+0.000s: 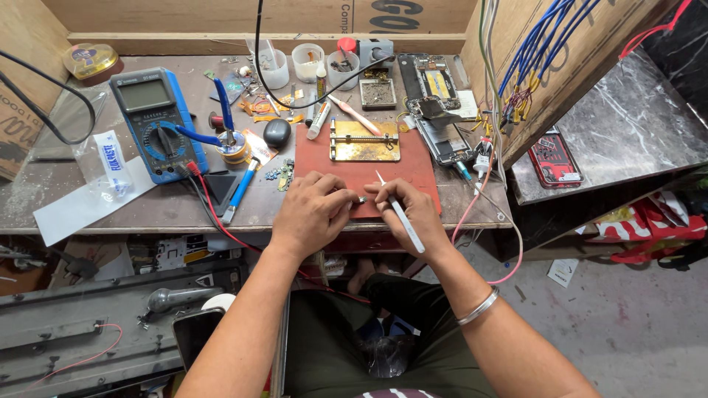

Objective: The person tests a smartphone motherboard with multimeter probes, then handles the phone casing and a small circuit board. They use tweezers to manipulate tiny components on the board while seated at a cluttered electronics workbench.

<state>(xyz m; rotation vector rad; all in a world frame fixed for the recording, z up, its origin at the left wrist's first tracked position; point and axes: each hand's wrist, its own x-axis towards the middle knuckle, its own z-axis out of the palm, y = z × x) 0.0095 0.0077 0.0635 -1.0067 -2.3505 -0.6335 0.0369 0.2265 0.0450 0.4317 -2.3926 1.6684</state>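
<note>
left hand (313, 210): pinches tiny part (361, 199) | right hand (413, 210): grips white tool (402, 217) | tray (377, 93): grit

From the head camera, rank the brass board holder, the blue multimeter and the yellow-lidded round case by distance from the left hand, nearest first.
1. Brass board holder: on the red mat, just beyond the left hand.
2. Blue multimeter: farther off to the left, on the bench.
3. Yellow-lidded round case: farthest, at the bench's back left corner.

Tiny metal part (361, 199) pinched between hands: too small to identify. Black marble slab (627, 125): cut off at right edge.
</note>
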